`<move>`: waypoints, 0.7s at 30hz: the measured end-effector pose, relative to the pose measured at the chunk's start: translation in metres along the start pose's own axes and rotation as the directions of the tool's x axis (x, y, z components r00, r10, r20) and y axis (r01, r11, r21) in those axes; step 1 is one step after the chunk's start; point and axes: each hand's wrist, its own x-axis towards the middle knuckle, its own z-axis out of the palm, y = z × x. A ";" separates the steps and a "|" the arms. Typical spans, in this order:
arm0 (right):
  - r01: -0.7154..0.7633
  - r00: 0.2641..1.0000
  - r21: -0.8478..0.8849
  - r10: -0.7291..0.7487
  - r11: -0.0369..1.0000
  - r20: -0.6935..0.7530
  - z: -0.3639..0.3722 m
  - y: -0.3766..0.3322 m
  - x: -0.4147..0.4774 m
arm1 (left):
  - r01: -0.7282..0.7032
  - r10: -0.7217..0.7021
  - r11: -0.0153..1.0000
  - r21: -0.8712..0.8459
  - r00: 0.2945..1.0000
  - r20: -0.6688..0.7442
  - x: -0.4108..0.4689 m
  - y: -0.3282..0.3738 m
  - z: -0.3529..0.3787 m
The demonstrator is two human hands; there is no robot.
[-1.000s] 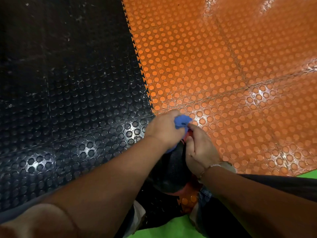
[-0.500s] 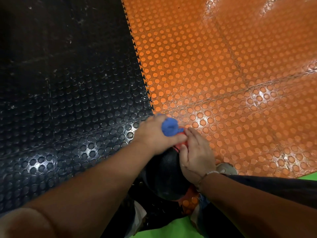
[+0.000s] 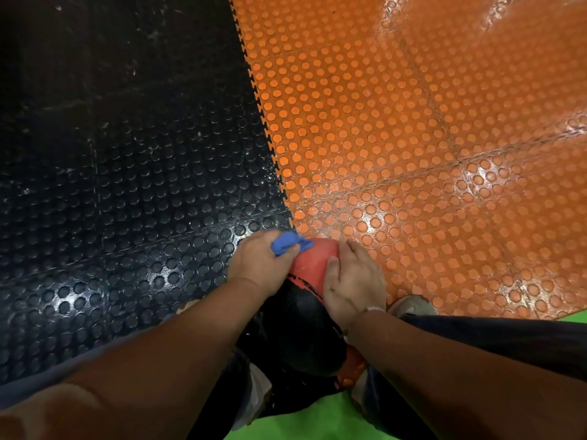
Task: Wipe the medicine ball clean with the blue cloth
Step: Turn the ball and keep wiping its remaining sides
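1. Your round red-and-black rubber medicine ball (image 3: 313, 265) sits low between your legs, right over the seam where the black studded floor mat (image 3: 127, 201) meets the orange studded floor mat (image 3: 397, 138). Its red panel faces away from you and its black panel faces you.
2. Your left hand (image 3: 257, 262) has its fingers curled round the crumpled blue cloth (image 3: 287, 244), bunching it against the far left edge of the red panel. Only a small wad of cloth touches the ball there, so each pass probably cleans a narrow strip. Let more of the cloth spread under your palm before you stroke.
3. Your right hand (image 3: 352, 281) lies flat on the right side of the ball, fingers straight and gripping nothing. That looks like a good brace. Press with it so the ball cannot roll while the cloth drags across.
4. Work the red panel in overlapping strokes from the far edge toward the stitched-looking dark seam, pushing into the pebbled surface, where I judge grime would lodge.
5. The black half and the underside look like the larger part left to wipe. Turn the ball with the bracing hand, not the cloth hand.
6. Watch that the cloth does not trail onto the mats and pick up floor dirt.
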 end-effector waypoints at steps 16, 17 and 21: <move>-0.075 0.997 0.104 0.074 0.992 0.015 -0.012 0.011 0.011 | -0.283 0.276 0.948 0.145 0.959 0.062 -0.020 0.039 0.009; -0.066 0.998 0.095 0.064 0.993 0.021 -0.012 0.012 0.009 | -0.269 0.260 0.949 0.167 0.963 0.075 -0.014 0.032 0.006; -0.024 0.999 0.029 0.023 0.999 0.028 -0.013 0.007 0.016 | 0.001 0.000 0.993 0.117 1.000 -0.008 -0.002 0.020 -0.003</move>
